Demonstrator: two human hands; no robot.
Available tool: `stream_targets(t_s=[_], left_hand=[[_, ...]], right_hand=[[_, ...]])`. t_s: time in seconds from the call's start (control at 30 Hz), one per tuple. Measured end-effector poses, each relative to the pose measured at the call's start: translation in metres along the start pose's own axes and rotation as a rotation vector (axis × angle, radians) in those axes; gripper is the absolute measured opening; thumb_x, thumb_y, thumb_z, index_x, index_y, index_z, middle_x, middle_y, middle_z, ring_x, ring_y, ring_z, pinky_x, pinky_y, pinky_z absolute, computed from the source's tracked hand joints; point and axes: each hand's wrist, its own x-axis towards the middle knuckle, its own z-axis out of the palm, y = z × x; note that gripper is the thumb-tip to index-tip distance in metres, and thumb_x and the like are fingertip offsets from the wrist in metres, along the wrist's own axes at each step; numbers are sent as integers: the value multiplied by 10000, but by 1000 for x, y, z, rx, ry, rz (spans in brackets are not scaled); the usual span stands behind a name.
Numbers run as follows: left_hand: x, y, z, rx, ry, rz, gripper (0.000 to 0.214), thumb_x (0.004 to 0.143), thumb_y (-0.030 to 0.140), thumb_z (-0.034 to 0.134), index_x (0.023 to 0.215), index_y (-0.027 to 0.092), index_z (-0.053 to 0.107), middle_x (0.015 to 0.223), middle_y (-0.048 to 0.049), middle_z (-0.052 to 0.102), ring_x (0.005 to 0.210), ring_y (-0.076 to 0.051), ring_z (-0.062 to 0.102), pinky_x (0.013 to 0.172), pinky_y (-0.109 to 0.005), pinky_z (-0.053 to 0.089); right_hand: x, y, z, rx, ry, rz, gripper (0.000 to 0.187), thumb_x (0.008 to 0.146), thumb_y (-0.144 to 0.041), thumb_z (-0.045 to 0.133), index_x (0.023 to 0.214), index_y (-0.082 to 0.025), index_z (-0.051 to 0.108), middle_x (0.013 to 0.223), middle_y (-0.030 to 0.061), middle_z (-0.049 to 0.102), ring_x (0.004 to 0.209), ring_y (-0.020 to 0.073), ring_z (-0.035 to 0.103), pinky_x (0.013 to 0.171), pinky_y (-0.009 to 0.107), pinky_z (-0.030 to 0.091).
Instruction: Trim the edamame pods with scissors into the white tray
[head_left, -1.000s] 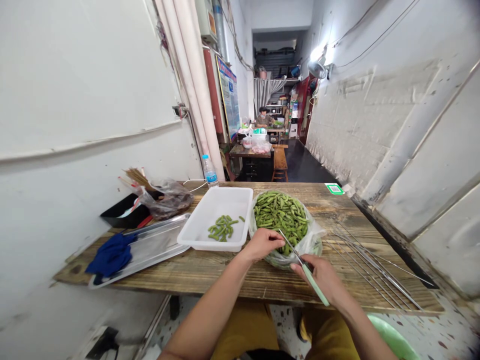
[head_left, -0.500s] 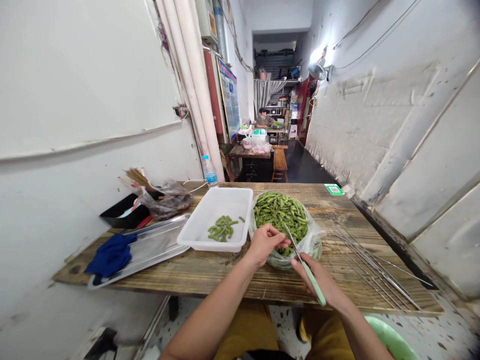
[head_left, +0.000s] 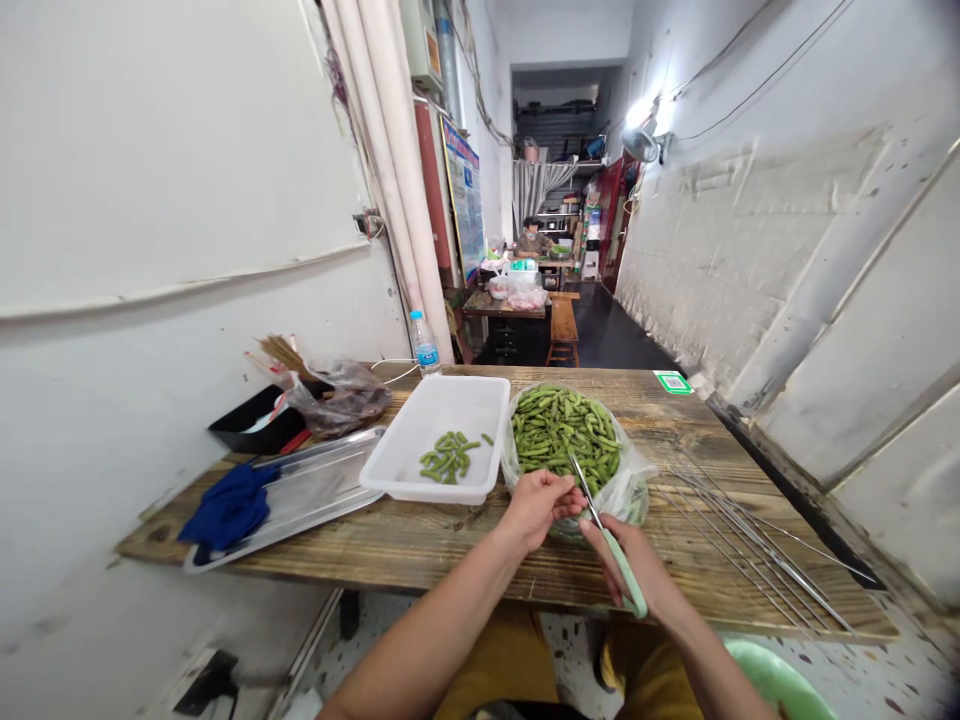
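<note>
My right hand [head_left: 634, 560] is closed around scissors [head_left: 624, 572] with a pale green handle. Their slim metal blades point up and left over a pile of green edamame pods [head_left: 562, 425]. The pods fill a bowl lined with a clear plastic bag [head_left: 634, 480]. My left hand [head_left: 541, 508] is pinched at the near side of this bowl, fingertips right beside the blades. Whatever is between those fingers is too small and hidden to make out. To the left, a white plastic tub [head_left: 409, 430] holds a small heap of pods [head_left: 448, 460].
Left on the wooden table [head_left: 450, 545] lie a metal tray [head_left: 322, 490] with a blue cloth [head_left: 229, 508], a black box [head_left: 255, 425] and a plastic bag. A water bottle [head_left: 425, 345] stands behind the tub. Metal skewers [head_left: 750, 540] lie right. Another person [head_left: 531, 240] sits far back.
The view has shifted slightly, moving the scene a little to the right. My left fingertips are closer to the scissor blades, and both hands remain at the bowl's near side.
</note>
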Motion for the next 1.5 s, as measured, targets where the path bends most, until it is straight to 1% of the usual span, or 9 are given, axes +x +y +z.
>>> stream_targets(t_s=[0.2,0.33,0.4,0.53,0.7,0.9,1.07,1.27,1.5], left_hand=[[13,25,-33,574,383,440,81,742,197,599,750,170,523,705,-41,636,700,-179,629,730,-350,506],[14,54,-57,1260,753,732,252,695,124,611,934,192,649,1200,-128,548,1198,-316,437,1009,-492,315],[16,55,-55,1427,680,728,181,729,168,624,892,215,688,1268,-111,520,1246,-333,374,1033,-520,238],[30,32,-35,1601,210,655,185,837,285,566,724,218,697,925,-66,663,994,-255,525,974,-501,243],[47,8,-20,1772,189,682,210,847,278,549,733,154,675,883,-123,629,976,-287,499,916,-495,257],[46,11,-12,1825,210,589,150,852,165,493,943,140,609,928,-109,632,964,-258,518,862,-430,318],[41,11,-10,1834,230,557,210,863,197,470,780,156,659,900,-117,640,981,-281,527,862,-454,324],[26,20,-12,1434,335,530,162,821,195,549,933,179,664,916,-74,696,920,-234,604,873,-403,378],[23,14,-16,820,213,441,206,800,204,561,953,128,676,962,-90,707,866,-179,638,816,-292,470]], right_hand=[[-3,1,-8,57,-87,177,478,765,-692,450,824,-219,491,379,-90,350,318,123,395,311,220,326],[-3,9,-16,82,-67,115,455,803,-663,418,853,-215,482,478,-71,429,386,108,445,370,210,372],[-2,11,-16,100,-49,120,452,816,-656,397,868,-214,475,502,-71,425,398,107,448,378,211,379],[-1,11,-14,103,-45,115,450,816,-653,401,881,-212,467,504,-80,385,399,109,435,374,218,393],[-6,11,-17,4,-69,78,407,828,-618,419,820,-213,457,473,-72,405,387,112,435,383,218,366],[-5,10,-17,-112,-18,-21,417,827,-614,436,748,-205,462,517,-37,474,490,128,477,480,233,388],[-4,10,-17,-133,-11,-59,423,834,-613,436,762,-199,479,528,-31,473,529,133,483,508,235,393],[-4,10,-24,-145,14,-45,404,847,-590,423,800,-196,504,514,-31,474,505,135,483,493,235,381],[2,1,-23,-157,-3,-46,399,848,-589,423,793,-201,496,506,-30,486,474,129,481,470,227,370]])
